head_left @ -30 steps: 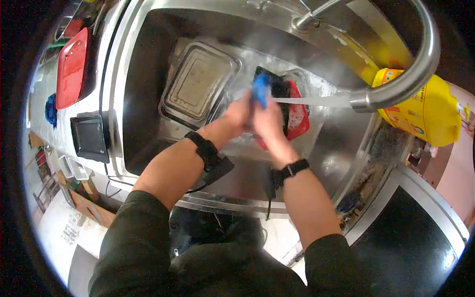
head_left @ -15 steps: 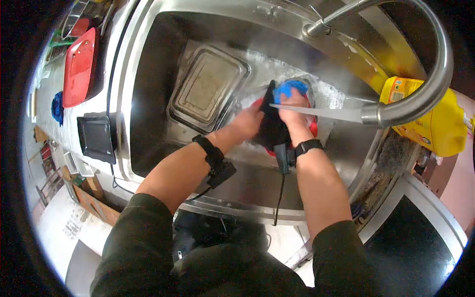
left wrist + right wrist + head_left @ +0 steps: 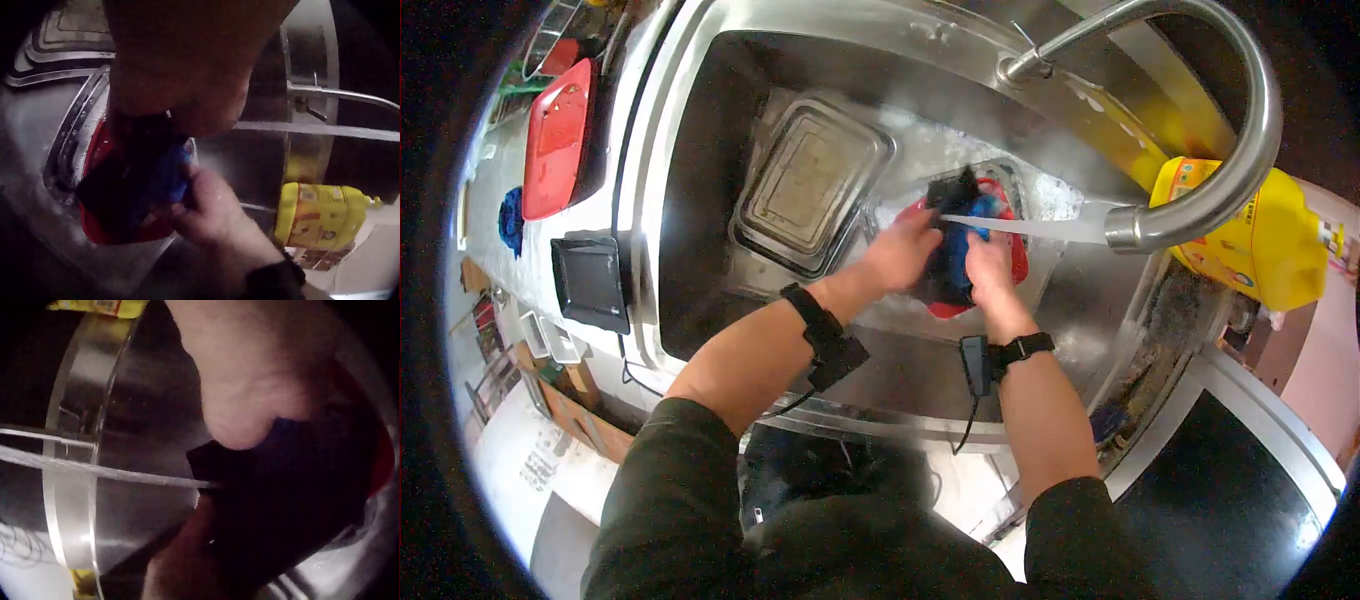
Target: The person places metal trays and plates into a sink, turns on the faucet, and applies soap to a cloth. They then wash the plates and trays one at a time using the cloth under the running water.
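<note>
My left hand (image 3: 903, 250) grips the edge of a black tray (image 3: 287, 506) under the running water, over the sink. A wet blue cloth (image 3: 167, 178) is bunched under my right hand (image 3: 992, 268), which holds it against the tray's face. Below them a red tray (image 3: 1017, 262) lies in the sink, partly covered by the black one. In both wrist views the black tray is very dark, and its far side is hidden behind my hands.
A curved faucet (image 3: 1135, 228) pours a stream from the right. A lidded rectangular container (image 3: 805, 180) lies in the sink (image 3: 700, 200) on the left. A yellow jug (image 3: 1250, 235) stands at right; another red tray (image 3: 558, 140) and black tray (image 3: 590, 283) sit on the left counter.
My hands were close together a second ago, then moved apart, with the black tray showing between them. The blue cloth has since slid down the tray, toward me, with my right hand.
</note>
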The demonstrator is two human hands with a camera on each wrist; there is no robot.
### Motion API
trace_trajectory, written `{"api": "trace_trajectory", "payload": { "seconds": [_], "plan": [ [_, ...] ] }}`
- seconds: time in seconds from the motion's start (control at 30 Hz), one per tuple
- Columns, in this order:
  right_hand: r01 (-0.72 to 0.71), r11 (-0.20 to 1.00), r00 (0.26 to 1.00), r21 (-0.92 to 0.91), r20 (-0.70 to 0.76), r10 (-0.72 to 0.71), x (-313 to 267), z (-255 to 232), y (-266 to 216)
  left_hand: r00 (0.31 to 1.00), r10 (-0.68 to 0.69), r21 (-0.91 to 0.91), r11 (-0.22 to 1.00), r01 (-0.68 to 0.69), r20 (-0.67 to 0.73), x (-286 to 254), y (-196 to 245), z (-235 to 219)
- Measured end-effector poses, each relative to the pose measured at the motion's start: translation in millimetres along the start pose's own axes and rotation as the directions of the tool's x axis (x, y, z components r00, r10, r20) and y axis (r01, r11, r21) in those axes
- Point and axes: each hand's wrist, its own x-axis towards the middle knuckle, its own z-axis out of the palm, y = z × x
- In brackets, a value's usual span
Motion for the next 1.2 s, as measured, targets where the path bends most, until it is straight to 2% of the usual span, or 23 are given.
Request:
{"api": "trace_trajectory", "payload": {
  "seconds": [0.03,0.07,0.1,0.13,0.2,0.27,0.33,0.4,0.43,0.47,0.5,0.53,0.57,0.6,0.63,0.7,0.8,0.93,0.97,1.0,1.07,1.13,1.2],
  "plan": [
    [-0.204,0.883,0.979,0.423,0.076,0.190,-9,-9,-36,0.996,0.090,0.115,0.989,-0.088,-0.017,-1,3,4],
    [-0.375,0.559,0.919,0.739,0.219,0.328,-16,-14,-55,0.983,0.183,0.228,0.958,-0.175,-0.016,-2,6,8],
    [-0.522,0.190,0.837,0.832,0.457,0.300,-20,-17,-47,0.989,0.149,0.156,0.977,-0.147,-0.001,-5,13,12],
    [-0.520,0.197,0.838,0.831,0.451,0.307,-22,-12,-27,0.988,0.153,0.147,0.977,-0.152,0.002,-7,16,17],
    [-0.332,0.352,0.943,0.875,0.322,0.089,-22,3,13,0.968,0.210,0.277,0.930,-0.241,0.139,-12,24,22],
    [-0.325,0.381,0.945,0.866,0.283,0.163,-34,-14,-16,0.959,0.212,0.337,0.903,-0.265,0.188,-8,18,31],
    [-0.334,0.314,0.934,0.889,0.269,0.234,-35,-21,-19,0.931,0.360,0.048,0.930,-0.363,0.068,-10,11,30],
    [-0.343,0.236,0.935,0.909,0.307,0.180,-25,-23,-10,0.932,0.357,0.097,0.932,-0.350,-0.067,-11,-1,20],
    [-0.155,0.550,0.986,0.820,0.166,0.030,-17,-19,7,0.944,0.187,0.316,0.944,-0.095,-0.274,-13,-1,15],
    [0.077,0.776,0.985,0.626,0.073,-0.156,-13,-15,26,0.868,0.059,0.455,0.868,0.199,-0.493,-18,1,8],
    [0.318,0.880,0.934,0.353,0.042,-0.355,-12,-12,35,0.964,-0.266,-0.005,0.964,0.266,-0.030,-25,37,-30],
    [0.315,0.880,0.935,0.355,0.043,-0.352,-17,-16,17,0.963,-0.269,-0.003,0.963,0.269,-0.028,-15,15,-26],
    [-0.078,0.714,0.988,0.696,0.149,-0.038,-26,-26,-21,0.967,-0.241,-0.406,0.878,0.253,0.080,-5,-18,-10],
    [-0.412,0.315,0.909,0.855,0.360,0.210,-31,-33,-40,0.971,-0.171,-0.737,0.633,0.237,0.165,0,-37,0],
    [-0.410,0.314,0.910,0.856,0.357,0.212,-25,-26,-28,0.943,-0.200,-0.763,0.554,0.332,0.266,0,-32,-4],
    [-0.291,0.551,0.956,0.782,0.211,0.205,-16,-13,9,0.956,-0.138,-0.808,0.510,0.294,0.261,5,-41,-4],
    [-0.461,0.484,0.885,0.744,0.348,0.309,-23,-40,6,0.972,-0.117,-0.858,0.456,0.236,0.206,10,-48,-5],
    [-0.287,0.391,0.948,0.874,0.202,0.245,-36,-48,13,0.981,-0.151,-0.925,0.343,0.164,0.118,6,-32,-15],
    [-0.285,0.498,0.936,0.819,0.124,0.331,-48,-49,-8,0.978,-0.195,-0.933,0.330,0.141,0.079,3,-28,-13],
    [-0.197,0.484,0.964,0.852,0.079,0.254,-57,-46,-29,0.978,-0.193,-0.933,0.330,0.144,0.083,4,-28,-10],
    [-0.014,0.927,0.992,0.374,-0.114,0.061,-61,-19,-33,0.967,-0.206,-0.869,0.441,0.226,0.147,4,-26,-6],
    [0.134,0.991,0.985,0.005,-0.115,-0.133,-53,-4,-32,0.966,-0.221,-0.820,0.523,0.234,0.135,2,-25,-3],
    [0.090,0.995,0.994,0.046,-0.066,-0.087,-29,8,-17,0.974,-0.192,-0.649,0.727,0.225,0.122,1,-35,-1]
  ]
}}
